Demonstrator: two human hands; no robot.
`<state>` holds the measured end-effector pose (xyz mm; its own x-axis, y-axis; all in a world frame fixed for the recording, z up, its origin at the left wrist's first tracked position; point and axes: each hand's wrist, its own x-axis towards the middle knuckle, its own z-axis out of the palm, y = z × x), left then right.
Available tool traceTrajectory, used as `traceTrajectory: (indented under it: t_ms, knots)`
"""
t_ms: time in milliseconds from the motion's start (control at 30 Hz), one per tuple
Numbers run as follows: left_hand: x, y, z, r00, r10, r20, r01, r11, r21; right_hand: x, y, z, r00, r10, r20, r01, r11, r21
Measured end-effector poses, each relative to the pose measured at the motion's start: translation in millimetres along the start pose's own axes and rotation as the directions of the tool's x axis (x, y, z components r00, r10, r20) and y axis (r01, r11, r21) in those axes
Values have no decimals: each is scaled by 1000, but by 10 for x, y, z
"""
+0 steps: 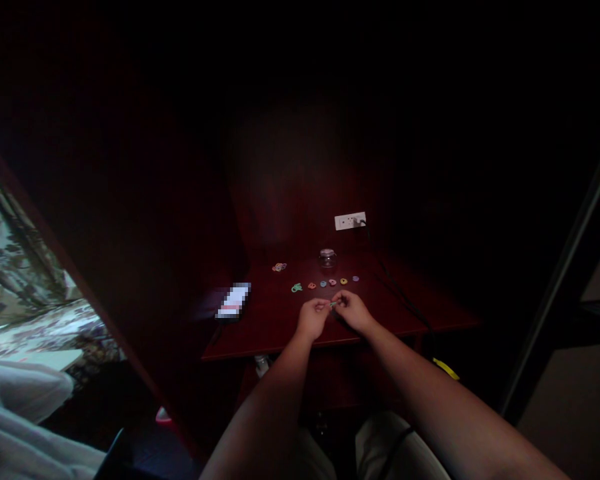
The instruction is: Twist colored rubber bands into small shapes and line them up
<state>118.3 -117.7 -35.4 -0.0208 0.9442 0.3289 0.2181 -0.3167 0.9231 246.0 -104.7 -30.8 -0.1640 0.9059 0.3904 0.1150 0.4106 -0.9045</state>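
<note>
Above the front part of the dark red desk [267,330], my left hand [314,319] and my right hand [351,311] meet with fingertips pinched. Between them is a small pale-green elastic band [333,304], mostly covered by the fingers. Just beyond my hands runs a row of small coloured bands: loose green loops [297,288] at the left, then a red bundle [312,286], a blue bundle [323,284], a pink bundle [333,283], a yellow bundle [343,281] and a purple bundle [355,279].
A mixed pile of bands [279,267] lies at the back left, and a clear lidded jar [327,259] stands behind the row. A lit phone [233,301] is at the left edge. From the wall socket [350,221] a black cable [405,301] crosses the desk's right side.
</note>
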Motion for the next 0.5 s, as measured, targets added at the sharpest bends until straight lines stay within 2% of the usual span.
traceTrajectory:
  t_ms: [200,500]
  knots:
    - [2,-21,0,1000,12,-22,-12,1000,-16,5,21,20,1000,24,10,-24,998,62]
    - [-12,14,-2,1000,-25,-19,24,999,-28,-1,43,-6,998,-13,65,16,999,-34]
